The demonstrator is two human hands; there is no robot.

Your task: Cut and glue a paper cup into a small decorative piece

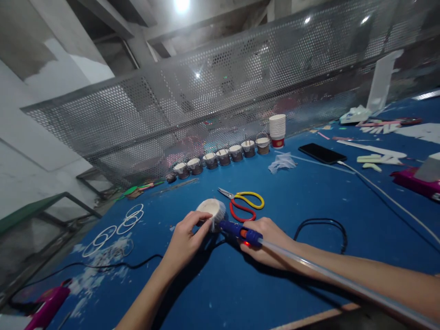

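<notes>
My left hand (190, 233) is closed around the near side of a small white cup (210, 209) with a pleated, fabric-like covering. In my right hand (266, 240) is a blue hot glue gun (252, 235), with a long clear glue stick (319, 270) running out of its back. The gun's tip meets or nearly meets the cup's right side, by my left fingertips; I cannot tell whether they touch. Just beyond lie scissors (233, 198) with one red and one yellow handle, blades partly apart.
Along the perforated metal screen (165, 119) stand several small covered cups (210, 160) and a stack of paper cups (277, 130). A phone (322, 153) with a white cable lies right. White rings (130, 217) and a black cord (113, 265) are left, magenta tools at both edges.
</notes>
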